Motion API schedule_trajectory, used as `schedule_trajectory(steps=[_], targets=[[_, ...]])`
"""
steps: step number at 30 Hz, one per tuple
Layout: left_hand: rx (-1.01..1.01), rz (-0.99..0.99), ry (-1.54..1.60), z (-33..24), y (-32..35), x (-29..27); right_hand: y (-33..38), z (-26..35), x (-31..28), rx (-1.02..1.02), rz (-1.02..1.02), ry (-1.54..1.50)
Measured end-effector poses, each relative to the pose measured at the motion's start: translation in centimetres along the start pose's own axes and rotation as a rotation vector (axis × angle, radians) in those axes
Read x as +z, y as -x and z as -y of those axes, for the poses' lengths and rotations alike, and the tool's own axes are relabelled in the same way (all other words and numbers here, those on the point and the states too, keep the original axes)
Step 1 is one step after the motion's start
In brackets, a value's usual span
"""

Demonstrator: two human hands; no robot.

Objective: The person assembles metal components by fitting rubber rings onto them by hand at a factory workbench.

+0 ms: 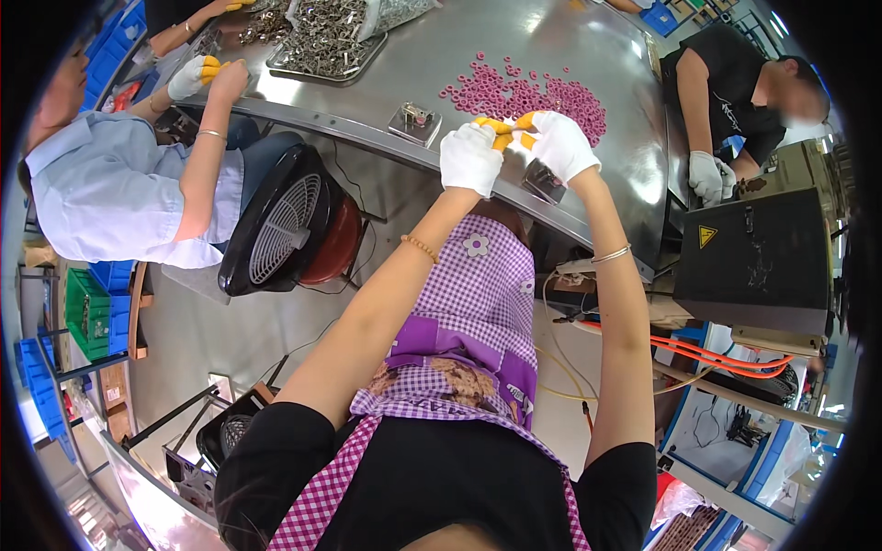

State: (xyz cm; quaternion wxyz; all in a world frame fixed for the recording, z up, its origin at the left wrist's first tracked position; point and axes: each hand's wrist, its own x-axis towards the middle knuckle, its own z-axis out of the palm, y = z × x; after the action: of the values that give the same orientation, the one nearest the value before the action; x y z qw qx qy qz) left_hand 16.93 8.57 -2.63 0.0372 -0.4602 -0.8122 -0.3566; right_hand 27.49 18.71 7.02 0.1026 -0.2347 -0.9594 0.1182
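Note:
My left hand (pixel 471 158) and my right hand (pixel 560 144), in white gloves with yellow fingertips, meet above the near edge of the metal table (pixel 450 83). The fingertips of both are pinched together, and whatever they hold is too small or covered to name. Just beyond them spreads a loose pile of small pink rings (pixel 524 90). A small metal fixture (pixel 415 122) on a square base stands left of my left hand. Partly under my right hand is a dark metal block (pixel 544 180) at the table edge.
A tray of small metal parts (pixel 328 57) sits at the far left of the table. On the left a person (pixel 138 184) works beside a black chair (pixel 285 216). Another person (pixel 726 101) in white gloves is at the right, near a black box (pixel 758 262) and orange hoses (pixel 707 354).

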Motion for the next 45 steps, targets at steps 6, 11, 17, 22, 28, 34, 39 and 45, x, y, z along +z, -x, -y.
schedule_trajectory(steps=[6,11,17,22,28,34,39,45], targets=[[0.006,-0.035,0.117,-0.3,0.2,-0.1,3.6,-1.3,-2.1,0.075,-0.219,-0.076],[0.054,-0.053,0.433,-0.1,0.5,-1.4,8.8,-3.3,0.3,0.108,-0.522,-0.019],[0.33,-0.193,0.206,1.5,0.5,-0.3,10.0,-3.1,2.1,0.261,-0.272,-0.244],[-0.177,0.228,0.633,-0.4,0.5,-2.5,9.5,-3.3,2.6,0.285,-0.249,-0.518],[-0.176,0.31,0.797,-4.5,0.2,-3.0,9.0,-2.6,2.3,0.401,-0.219,-0.606],[0.092,0.361,0.161,-6.0,0.0,-2.7,9.8,-2.7,3.6,0.288,-0.358,-0.548],[0.268,0.289,-0.052,-6.3,-0.3,-3.2,10.9,-1.1,2.8,0.196,-0.371,-0.248],[0.138,0.09,0.011,-3.5,-1.9,-8.0,12.6,-2.5,1.3,0.325,-0.318,0.087]])
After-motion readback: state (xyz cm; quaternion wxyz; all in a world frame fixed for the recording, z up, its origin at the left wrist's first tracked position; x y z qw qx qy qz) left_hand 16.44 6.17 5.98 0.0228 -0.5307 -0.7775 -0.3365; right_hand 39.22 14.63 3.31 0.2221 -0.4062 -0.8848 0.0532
